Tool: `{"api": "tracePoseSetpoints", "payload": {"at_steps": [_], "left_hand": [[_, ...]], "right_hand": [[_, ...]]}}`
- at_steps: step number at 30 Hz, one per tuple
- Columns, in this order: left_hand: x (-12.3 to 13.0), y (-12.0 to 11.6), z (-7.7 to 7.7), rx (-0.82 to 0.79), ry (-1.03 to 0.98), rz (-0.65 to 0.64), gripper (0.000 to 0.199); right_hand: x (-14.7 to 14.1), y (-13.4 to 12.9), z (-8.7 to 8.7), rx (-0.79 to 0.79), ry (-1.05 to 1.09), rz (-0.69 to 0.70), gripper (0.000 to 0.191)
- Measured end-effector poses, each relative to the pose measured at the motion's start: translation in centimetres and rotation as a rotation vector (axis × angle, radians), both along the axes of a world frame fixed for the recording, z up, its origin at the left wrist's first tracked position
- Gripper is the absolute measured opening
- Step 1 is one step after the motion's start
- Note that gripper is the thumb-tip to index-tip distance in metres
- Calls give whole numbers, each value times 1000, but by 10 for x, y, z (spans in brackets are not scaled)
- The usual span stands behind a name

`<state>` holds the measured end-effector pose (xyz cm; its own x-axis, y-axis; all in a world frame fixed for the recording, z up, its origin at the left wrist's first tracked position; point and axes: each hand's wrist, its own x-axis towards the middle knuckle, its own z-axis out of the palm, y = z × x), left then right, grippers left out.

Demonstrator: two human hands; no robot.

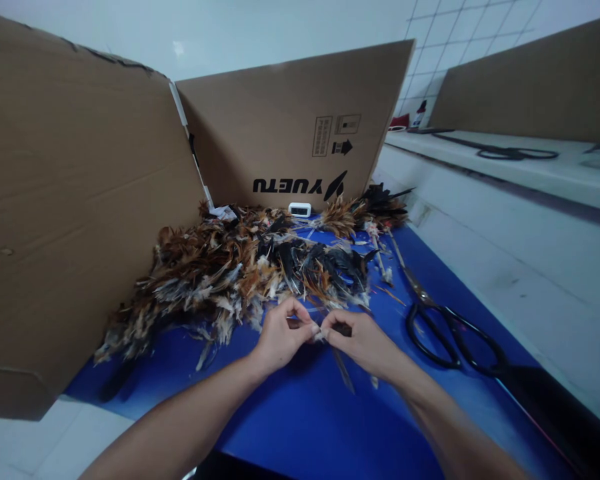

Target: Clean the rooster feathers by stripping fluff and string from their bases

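My left hand (284, 335) and my right hand (363, 341) meet over the blue table, thumb and forefinger pinched on each. Between the fingertips is a small feather (319, 335) with whitish fluff, mostly covered by the fingers. A long dark feather (344, 371) shows just below my right hand; whether it is held or lies on the table I cannot tell. Just beyond the hands spreads a large heap of brown, black and white feathers (220, 267). Black-handled scissors (430, 313) lie to the right of my right hand.
Cardboard panels stand at the left (70, 200) and back (290, 133) of the blue table (300, 413). A small white digital display (300, 210) sits by the back panel. More feather bundles (385, 203) lie at back right. A white ledge (520, 167) holds other scissors (515, 153).
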<state>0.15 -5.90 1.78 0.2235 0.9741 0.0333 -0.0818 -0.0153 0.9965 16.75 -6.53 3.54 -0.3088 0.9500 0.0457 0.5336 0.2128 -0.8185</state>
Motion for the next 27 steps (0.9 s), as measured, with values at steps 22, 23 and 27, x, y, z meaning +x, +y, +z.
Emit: {"api": "tracePoseSetpoints", "payload": {"at_steps": [22, 23, 27], "left_hand": [[0, 0, -1, -139, -154, -15, 35], [0, 0, 0, -138, -151, -14, 35], [0, 0, -1, -135, -152, -19, 34]], "right_hand": [[0, -2, 2, 12, -29, 23, 15], [0, -2, 2, 11, -31, 22, 15], [-1, -2, 3, 10, -49, 12, 15]]}}
